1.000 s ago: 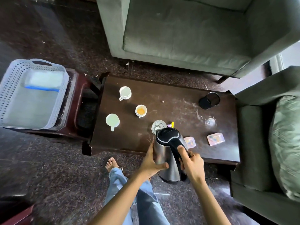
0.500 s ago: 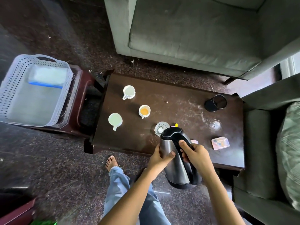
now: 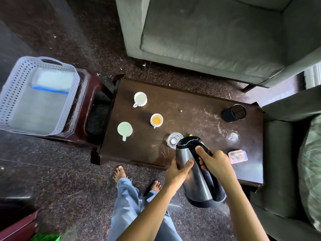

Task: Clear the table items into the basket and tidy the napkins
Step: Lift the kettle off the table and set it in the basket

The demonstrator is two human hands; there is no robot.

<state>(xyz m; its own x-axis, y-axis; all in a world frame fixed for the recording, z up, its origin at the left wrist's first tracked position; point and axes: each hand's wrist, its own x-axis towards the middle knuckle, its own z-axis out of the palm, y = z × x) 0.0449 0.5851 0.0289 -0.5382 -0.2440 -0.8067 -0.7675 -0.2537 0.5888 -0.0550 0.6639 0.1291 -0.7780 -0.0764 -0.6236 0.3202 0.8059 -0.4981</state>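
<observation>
A steel kettle (image 3: 194,181) with a black lid and handle hangs tilted over the near edge of the dark wooden table (image 3: 191,108). My right hand (image 3: 215,162) grips its black handle; my left hand (image 3: 178,173) clasps its steel side. On the table stand a white cup (image 3: 140,99), a cup of orange tea (image 3: 156,120), a pale green mug (image 3: 124,129), a clear glass (image 3: 173,140), a second glass (image 3: 233,136), a black cup on its side (image 3: 233,113) and a small plastic packet (image 3: 237,156). The grey perforated basket (image 3: 10,94) sits at left, holding a white pack with a blue edge (image 3: 52,80).
The basket rests on a dark red stool (image 3: 86,108) left of the table. A grey-green sofa (image 3: 208,35) stands behind the table, an armchair with a cushion (image 3: 311,171) at right. My bare feet and jeans (image 3: 128,202) are on the dark floor before the table.
Both hands have drawn the kettle toward me and to the right, tilting it further. The view has shifted, so the table and basket appear more to the right.
</observation>
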